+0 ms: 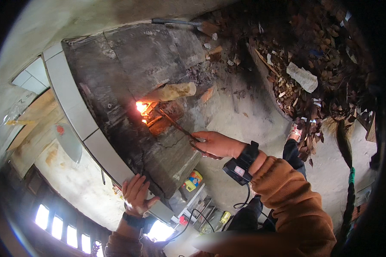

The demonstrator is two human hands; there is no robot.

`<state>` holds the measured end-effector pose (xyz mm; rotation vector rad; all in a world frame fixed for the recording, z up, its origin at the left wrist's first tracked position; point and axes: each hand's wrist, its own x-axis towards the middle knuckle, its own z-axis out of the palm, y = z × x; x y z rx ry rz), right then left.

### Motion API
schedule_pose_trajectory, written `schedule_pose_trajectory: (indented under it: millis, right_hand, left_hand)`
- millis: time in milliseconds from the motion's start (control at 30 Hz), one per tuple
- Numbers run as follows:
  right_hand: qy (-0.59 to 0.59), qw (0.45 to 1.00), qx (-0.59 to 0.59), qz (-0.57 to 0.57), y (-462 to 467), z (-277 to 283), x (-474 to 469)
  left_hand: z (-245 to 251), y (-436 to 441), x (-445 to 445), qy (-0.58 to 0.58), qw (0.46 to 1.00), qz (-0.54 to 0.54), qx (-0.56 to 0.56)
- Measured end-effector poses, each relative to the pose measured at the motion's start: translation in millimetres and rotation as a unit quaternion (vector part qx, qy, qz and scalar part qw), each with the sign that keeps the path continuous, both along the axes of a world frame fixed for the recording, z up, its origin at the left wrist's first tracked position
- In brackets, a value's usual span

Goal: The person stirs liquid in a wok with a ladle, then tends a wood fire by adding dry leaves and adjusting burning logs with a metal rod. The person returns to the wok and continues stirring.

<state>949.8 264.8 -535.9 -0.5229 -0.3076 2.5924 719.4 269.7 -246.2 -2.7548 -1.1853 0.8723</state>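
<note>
My right hand (214,145) is closed around a thin metal rod (177,125), perhaps one leg of fire tongs, whose far end reaches the mouth of a stove. Flames (142,107) burn there among small sticks (154,120). A thick piece of firewood (170,92) lies across the upper side of the opening, its pale cut end outside. Resting with spread fingers on the edge of the white tiled ledge (107,156), my left hand (137,194) holds nothing. Black straps with devices are on both wrists.
Dry leaves and wood scraps (308,57) lie heaped at the upper right, near a broom (344,147). A person's shoe (295,132) is beside the heap. Yellow bottle (193,181) stands below the sooty stove wall (141,54). A cable hangs from my right wrist.
</note>
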Motion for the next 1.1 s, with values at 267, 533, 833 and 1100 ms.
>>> schedule_pose_trajectory:
  millis: [267,533,833,1100]
  right_hand:
    - [0.058,0.996,-0.060,-0.036,3,5,-38]
    - [0.104,0.992,-0.076,-0.019,-8,16,-34]
    - [0.183,0.977,-0.105,-0.016,1,-1,-33]
    - [0.116,0.991,-0.045,0.040,1,25,11]
  left_hand:
    - [0,1,1,-0.004,1.000,-0.002,-0.006]
    - [-2,3,4,-0.009,1.000,-0.023,0.002]
    - [0,0,0,-0.013,1.000,-0.014,0.008]
    - [4,5,14,-0.033,0.999,-0.011,0.000]
